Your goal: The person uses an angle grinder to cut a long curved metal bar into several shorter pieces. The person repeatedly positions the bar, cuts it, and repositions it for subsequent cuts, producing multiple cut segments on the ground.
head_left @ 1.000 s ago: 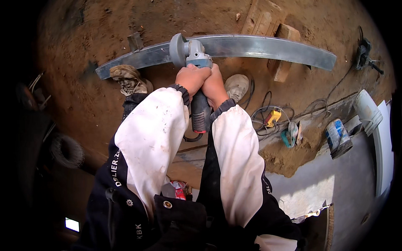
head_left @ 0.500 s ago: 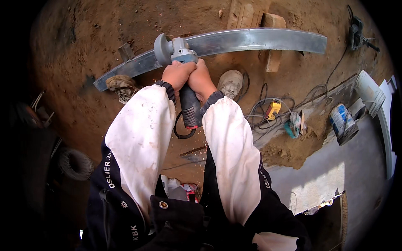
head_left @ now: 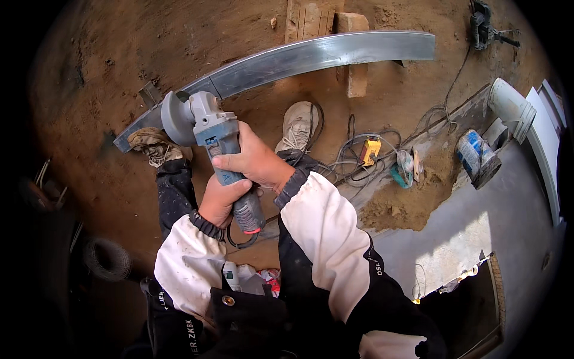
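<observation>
Both my hands grip a grey-blue angle grinder [head_left: 206,128]. My left hand [head_left: 221,200] wraps the lower handle near its red-ringed end; my right hand [head_left: 254,161] clasps the body just above. The grinder's round guard points up and left, level with the lower left end of a long shiny metal beam [head_left: 311,57] lying across the dirt floor. I cannot tell whether the disc touches the beam. My shoes stand beside the beam, one [head_left: 149,143] at its left end and one [head_left: 297,122] under its middle.
Wooden blocks [head_left: 353,54] prop the beam at the top. Tangled cables with a yellow plug box [head_left: 371,149] lie right of my feet. A sand pile [head_left: 406,203], a tin can [head_left: 475,158], a white bucket [head_left: 511,107] and a concrete slab [head_left: 466,239] are to the right. Wire coil [head_left: 107,260] lies lower left.
The grinder has come down and left along the beam toward its lower left end, and my hands with it. My view has dropped closer to my hands.
</observation>
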Action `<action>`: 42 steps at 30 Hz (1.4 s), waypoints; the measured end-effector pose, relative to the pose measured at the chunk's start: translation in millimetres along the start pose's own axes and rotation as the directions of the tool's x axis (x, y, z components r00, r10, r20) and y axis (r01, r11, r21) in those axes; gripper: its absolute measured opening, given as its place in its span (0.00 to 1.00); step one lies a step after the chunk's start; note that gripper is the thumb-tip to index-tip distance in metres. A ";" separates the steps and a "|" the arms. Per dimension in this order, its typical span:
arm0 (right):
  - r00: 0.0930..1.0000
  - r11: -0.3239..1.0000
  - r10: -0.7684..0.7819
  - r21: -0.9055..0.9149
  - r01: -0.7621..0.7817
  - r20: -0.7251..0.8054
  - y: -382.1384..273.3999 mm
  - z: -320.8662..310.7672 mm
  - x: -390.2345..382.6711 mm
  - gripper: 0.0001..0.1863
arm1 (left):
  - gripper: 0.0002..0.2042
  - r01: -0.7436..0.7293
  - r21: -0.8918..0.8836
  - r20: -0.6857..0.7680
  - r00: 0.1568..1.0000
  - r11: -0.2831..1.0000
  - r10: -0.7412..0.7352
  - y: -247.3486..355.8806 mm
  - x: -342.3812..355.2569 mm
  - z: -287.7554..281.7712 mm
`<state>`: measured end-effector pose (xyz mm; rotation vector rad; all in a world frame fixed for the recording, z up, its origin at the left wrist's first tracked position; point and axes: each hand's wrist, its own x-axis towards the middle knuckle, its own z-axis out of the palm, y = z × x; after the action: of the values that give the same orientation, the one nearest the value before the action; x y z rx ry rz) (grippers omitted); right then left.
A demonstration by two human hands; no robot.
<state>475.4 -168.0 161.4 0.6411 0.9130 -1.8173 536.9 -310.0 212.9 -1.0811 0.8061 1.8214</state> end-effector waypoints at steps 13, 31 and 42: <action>0.466 0.446 -0.659 -0.805 -0.390 -0.591 -29.0 -286.5 3.1 0.44 | 0.29 -0.249 -0.132 -0.347 0.918 0.959 0.191 4.8 -48.0 -27.1; 0.619 -0.050 -0.765 -0.941 -0.334 -0.179 -19.4 -231.5 -42.5 0.37 | 0.29 -0.254 -0.007 -0.276 0.930 0.967 0.242 19.6 -52.2 -32.7; 0.979 -0.580 -0.124 -0.812 0.060 0.161 -106.8 -93.2 153.6 0.23 | 0.23 -0.267 -0.129 -0.346 0.915 0.955 0.209 30.7 -60.8 -59.3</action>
<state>319.7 -145.7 23.9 -0.8476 2.2190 -0.1393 546.8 -393.5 246.1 -1.4827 1.0271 1.9705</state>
